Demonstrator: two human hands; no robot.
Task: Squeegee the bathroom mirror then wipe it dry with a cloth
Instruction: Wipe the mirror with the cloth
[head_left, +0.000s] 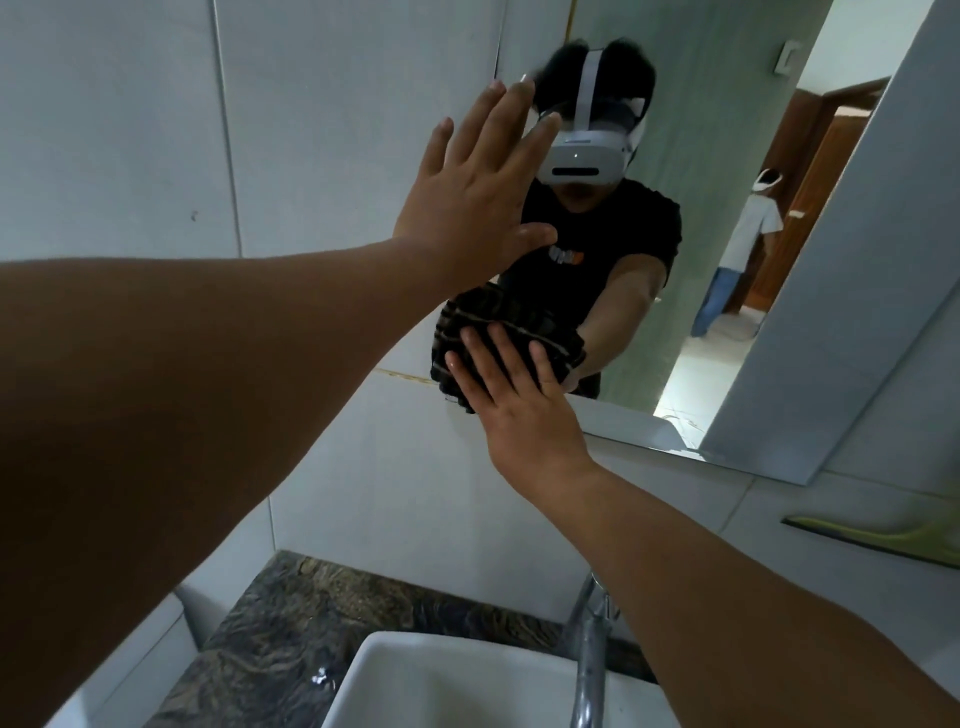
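Dark striped cloth (506, 338) pressed to mirror (727, 218) under flat-fingered right hand (519, 405); left hand (467, 208) splayed flat, grip apart.

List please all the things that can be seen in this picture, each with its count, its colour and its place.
mirror: one, frameless, on the wall, upper right.
cloth: one, dark with pale stripes, pressed on the mirror's lower left corner.
squeegee: one, yellow-green, lying at the right edge below the mirror.
wall tiles: several, white, left of and below the mirror.
basin: one, white, bottom centre.
tap: one, chrome, at the basin's right.
countertop: one, dark marbled stone, around the basin.
left hand: one, fingers straight, flat at the mirror's left edge.
right hand: one, fingers spread, pressing the cloth.
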